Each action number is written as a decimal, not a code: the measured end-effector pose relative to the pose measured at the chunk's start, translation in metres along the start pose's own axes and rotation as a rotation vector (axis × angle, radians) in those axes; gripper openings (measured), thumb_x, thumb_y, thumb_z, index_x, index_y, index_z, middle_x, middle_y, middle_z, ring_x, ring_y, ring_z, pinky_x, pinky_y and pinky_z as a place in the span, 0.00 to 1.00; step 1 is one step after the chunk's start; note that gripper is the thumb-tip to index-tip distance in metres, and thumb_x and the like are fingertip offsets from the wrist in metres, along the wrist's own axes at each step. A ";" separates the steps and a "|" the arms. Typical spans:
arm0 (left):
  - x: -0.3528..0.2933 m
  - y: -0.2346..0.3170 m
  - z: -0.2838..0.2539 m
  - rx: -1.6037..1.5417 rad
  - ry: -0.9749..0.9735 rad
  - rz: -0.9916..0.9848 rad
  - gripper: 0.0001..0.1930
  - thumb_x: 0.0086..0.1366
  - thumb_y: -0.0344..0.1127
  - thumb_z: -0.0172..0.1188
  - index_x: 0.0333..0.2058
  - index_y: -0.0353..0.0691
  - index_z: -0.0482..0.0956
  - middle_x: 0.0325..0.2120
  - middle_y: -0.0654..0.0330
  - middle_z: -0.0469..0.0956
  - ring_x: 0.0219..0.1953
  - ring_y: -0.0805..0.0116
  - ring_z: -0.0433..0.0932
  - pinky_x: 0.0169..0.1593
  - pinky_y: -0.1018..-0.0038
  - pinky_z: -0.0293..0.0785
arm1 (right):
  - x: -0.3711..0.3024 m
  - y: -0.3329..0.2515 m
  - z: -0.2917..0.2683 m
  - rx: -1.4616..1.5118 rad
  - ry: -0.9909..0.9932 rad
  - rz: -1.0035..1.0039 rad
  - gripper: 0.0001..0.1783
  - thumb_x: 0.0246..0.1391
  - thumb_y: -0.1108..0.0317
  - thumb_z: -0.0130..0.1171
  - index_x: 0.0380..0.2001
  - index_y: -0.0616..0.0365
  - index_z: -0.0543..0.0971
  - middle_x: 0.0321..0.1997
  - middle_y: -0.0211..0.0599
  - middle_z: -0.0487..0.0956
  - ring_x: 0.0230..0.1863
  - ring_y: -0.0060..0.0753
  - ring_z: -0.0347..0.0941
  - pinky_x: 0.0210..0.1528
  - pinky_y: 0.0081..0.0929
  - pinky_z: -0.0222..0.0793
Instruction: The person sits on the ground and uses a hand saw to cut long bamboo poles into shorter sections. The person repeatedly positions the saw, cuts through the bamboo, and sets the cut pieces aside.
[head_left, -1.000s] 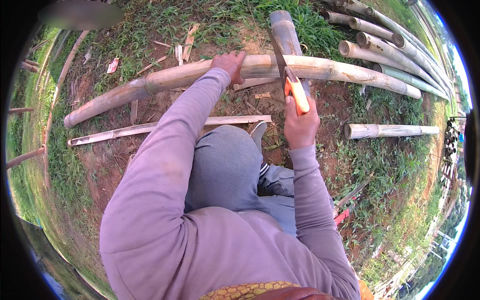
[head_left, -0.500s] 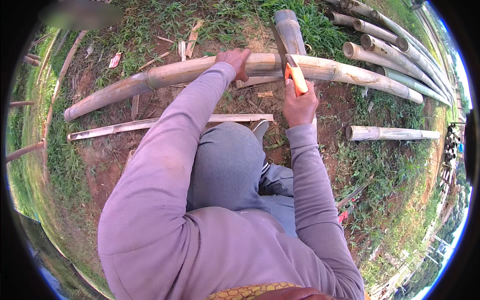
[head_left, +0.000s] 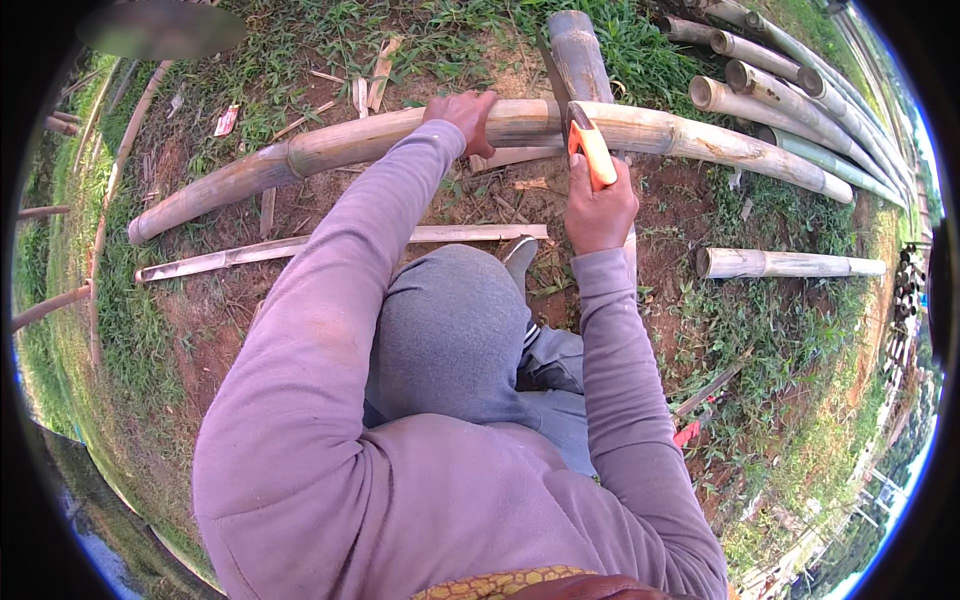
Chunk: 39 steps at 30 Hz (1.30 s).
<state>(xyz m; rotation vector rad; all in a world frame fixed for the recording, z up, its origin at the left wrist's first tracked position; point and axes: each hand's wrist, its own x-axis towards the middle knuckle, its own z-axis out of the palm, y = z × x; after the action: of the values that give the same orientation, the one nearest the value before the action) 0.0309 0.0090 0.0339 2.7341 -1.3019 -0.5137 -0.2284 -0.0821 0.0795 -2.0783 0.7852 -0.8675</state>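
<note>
A long bamboo pole (head_left: 370, 138) lies crosswise in front of me, over a thicker bamboo piece (head_left: 582, 60) that points away from me. My left hand (head_left: 465, 118) is closed over the top of the pole, left of the crossing. In my right hand (head_left: 602, 208) is the orange handle of a handsaw (head_left: 597, 160), with the fingers wrapped round it. The saw's blade runs across the pole, close beside the thicker piece. How deep the blade sits in the bamboo cannot be seen.
A stack of bamboo poles (head_left: 800, 110) fills the far right. Nearer lies a short bamboo length (head_left: 790, 264). A split bamboo strip (head_left: 230, 257) rests between the pole and my bent knee (head_left: 450, 330). Wood slivers (head_left: 382, 75) are scattered on the grass and soil.
The view has shifted slightly, so the pole and the thicker bamboo piece appear a little higher. Both hands keep their grips; any saw movement is very small.
</note>
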 end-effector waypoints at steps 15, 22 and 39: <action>-0.004 0.005 0.001 0.006 -0.024 -0.017 0.46 0.51 0.58 0.82 0.65 0.50 0.71 0.60 0.52 0.81 0.60 0.46 0.83 0.63 0.53 0.79 | -0.050 0.026 -0.010 0.005 -0.007 -0.006 0.15 0.65 0.69 0.74 0.48 0.64 0.80 0.34 0.45 0.86 0.32 0.38 0.87 0.36 0.36 0.80; -0.002 -0.015 0.002 0.032 0.034 -0.013 0.46 0.52 0.56 0.82 0.66 0.50 0.71 0.57 0.51 0.82 0.60 0.46 0.83 0.63 0.53 0.80 | -0.067 0.006 -0.018 0.054 -0.014 0.007 0.15 0.65 0.69 0.73 0.48 0.65 0.80 0.35 0.46 0.87 0.34 0.36 0.87 0.40 0.33 0.81; -0.020 0.015 0.007 0.130 0.046 -0.067 0.52 0.54 0.59 0.81 0.74 0.53 0.65 0.72 0.51 0.69 0.77 0.47 0.64 0.76 0.46 0.60 | -0.116 0.002 -0.049 0.040 0.027 0.050 0.17 0.62 0.65 0.75 0.46 0.59 0.78 0.33 0.49 0.86 0.34 0.53 0.88 0.35 0.43 0.82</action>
<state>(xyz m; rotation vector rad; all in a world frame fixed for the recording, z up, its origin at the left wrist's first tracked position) 0.0063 0.0154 0.0358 2.8849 -1.2803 -0.3813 -0.3348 -0.0158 0.0652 -2.0071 0.8245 -0.8791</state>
